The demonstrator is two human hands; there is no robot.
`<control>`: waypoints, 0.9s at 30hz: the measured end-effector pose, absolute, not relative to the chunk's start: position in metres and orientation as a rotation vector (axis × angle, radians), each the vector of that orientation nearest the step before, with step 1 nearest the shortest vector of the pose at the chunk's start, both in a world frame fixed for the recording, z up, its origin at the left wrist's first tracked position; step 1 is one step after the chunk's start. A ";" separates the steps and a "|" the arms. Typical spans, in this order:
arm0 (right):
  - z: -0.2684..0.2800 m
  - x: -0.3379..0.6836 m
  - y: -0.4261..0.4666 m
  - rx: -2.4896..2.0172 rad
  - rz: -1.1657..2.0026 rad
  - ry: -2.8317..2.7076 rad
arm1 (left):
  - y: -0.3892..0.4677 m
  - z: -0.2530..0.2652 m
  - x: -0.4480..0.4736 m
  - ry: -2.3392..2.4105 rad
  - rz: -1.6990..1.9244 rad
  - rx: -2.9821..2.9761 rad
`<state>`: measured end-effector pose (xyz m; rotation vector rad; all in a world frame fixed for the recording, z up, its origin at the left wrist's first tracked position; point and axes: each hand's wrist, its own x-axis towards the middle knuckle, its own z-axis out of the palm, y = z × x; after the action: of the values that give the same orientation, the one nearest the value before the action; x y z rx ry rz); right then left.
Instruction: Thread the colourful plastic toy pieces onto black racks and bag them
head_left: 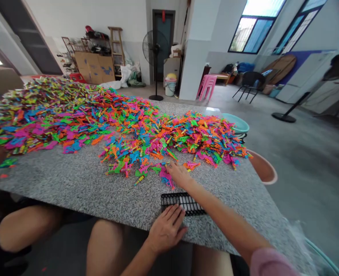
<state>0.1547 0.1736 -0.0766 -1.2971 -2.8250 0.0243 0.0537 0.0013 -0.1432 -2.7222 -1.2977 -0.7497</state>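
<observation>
– Pink sleeve [272, 262] is nearest to us. From it, the right arm crosses above one end of the black tray [169, 199], does it not?

– Yes. The tray lies close to the near edge of the stone table [100, 191], towards its right edge.

– And why does the left hand [166, 229] rest there?

– Perhaps to keep the tray steady. Its fingers are straight and lie over the tray's near side; they do not close around it.

– What does the right hand [180, 175] have?

– Its fingertips are at the small plastic toys [166, 178], just beyond the tray. I cannot tell how far they are closed, or whether a toy is held.

– The big heap [71, 107] spreads along the far edge, from the left corner.

– Probably so the space before the person remains free for working.
</observation>
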 end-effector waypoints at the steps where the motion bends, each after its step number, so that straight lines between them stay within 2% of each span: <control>1: -0.074 0.156 0.184 -1.136 0.018 -2.898 | -0.001 -0.145 0.055 -1.294 -0.761 -2.731; 3: -0.071 0.158 0.203 -0.884 0.107 -2.985 | -0.005 -0.149 0.062 -1.339 -0.754 -2.728; 6: -0.071 0.168 0.210 -0.791 0.231 -2.954 | -0.013 -0.157 0.085 -1.552 -0.714 -2.620; 9: -0.083 0.188 0.180 -1.027 0.440 -2.637 | -0.020 -0.163 0.111 -1.708 -0.667 -2.524; 12: -0.101 0.203 0.123 -1.298 0.920 -2.059 | -0.021 -0.167 0.123 -1.727 -0.639 -2.559; 15: -0.108 0.203 0.070 -1.331 1.212 -1.898 | -0.020 -0.172 0.123 -1.749 -0.617 -2.641; 17: -0.103 0.198 0.052 -1.376 1.116 -2.039 | -0.019 -0.174 0.123 -1.753 -0.613 -2.676; 21: -0.088 0.191 0.050 -1.375 0.707 -2.382 | -0.019 -0.172 0.124 -1.784 -0.620 -2.670; 27: -0.094 0.187 0.054 -1.326 0.691 -2.495 | -0.019 -0.173 0.127 -1.794 -0.630 -2.676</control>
<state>0.1870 0.0542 -0.0936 -1.3256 -2.4954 0.6913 0.1265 -0.0188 -0.1734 -2.6755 -1.7944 -0.6302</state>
